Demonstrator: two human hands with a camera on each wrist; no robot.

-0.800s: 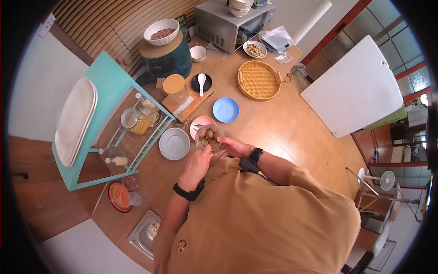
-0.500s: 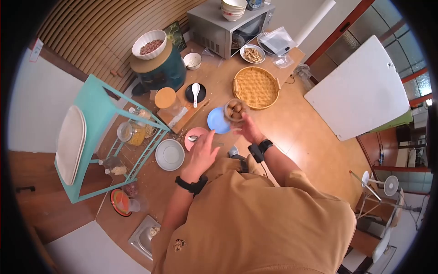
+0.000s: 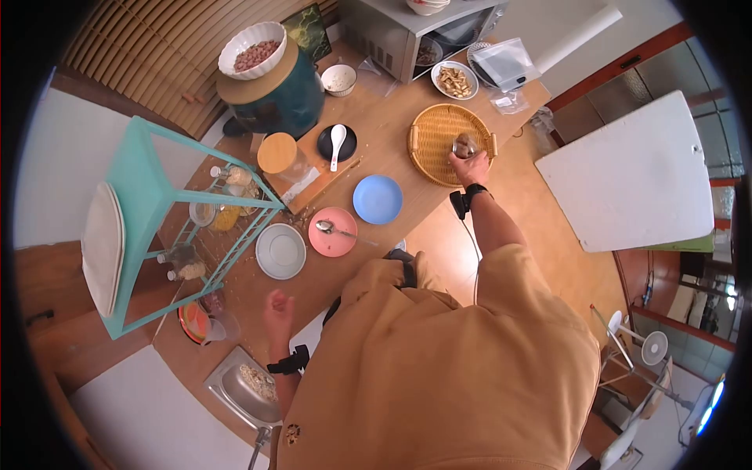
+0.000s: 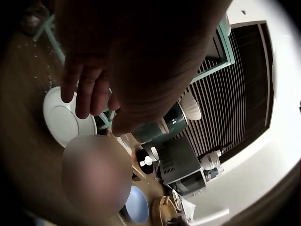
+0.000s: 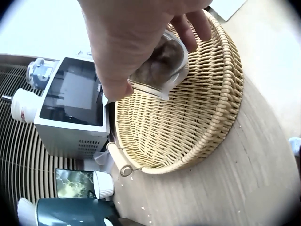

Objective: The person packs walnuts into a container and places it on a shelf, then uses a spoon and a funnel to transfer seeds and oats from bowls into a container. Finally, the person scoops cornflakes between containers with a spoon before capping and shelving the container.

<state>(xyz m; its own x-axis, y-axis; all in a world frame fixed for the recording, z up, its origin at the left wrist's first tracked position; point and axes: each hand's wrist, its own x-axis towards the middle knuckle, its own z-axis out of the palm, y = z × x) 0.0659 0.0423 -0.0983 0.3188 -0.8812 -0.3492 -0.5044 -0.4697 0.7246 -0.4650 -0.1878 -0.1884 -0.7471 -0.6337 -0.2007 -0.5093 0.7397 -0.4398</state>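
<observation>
My right hand (image 3: pixel 470 167) grips a small clear container (image 3: pixel 464 145) of brown, roundish pieces over the round wicker tray (image 3: pixel 427 149). In the right wrist view, the thumb and fingers wrap the clear container (image 5: pixel 162 70), whose rim overlaps the woven bottom. My left hand (image 3: pixel 280 313) hangs low over the counter near the sink and holds nothing. Its fingers (image 4: pixel 85 94) look loosely bent in the left wrist view. Closest to it are the pale grey plate (image 3: pixel 281 251) and the pink plate (image 3: pixel 333 244), with a metal spoon (image 3: pixel 329 228) lying across the pink one.
A blue plate (image 3: pixel 377 200) sits between pink plate and tray. Behind are a cutting board (image 3: pixel 313 188), a dark saucer with a white spoon (image 3: pixel 338 147), a cork-lidded jar (image 3: pixel 278 153) and a microwave (image 3: pixel 384 39). A turquoise rack (image 3: pixel 149 180) stands left, above the sink (image 3: pixel 235 380).
The right hand has carried the container from above the pink plate, past the blue plate, to the wicker tray. The left hand has left the container and withdrawn toward the sink.
</observation>
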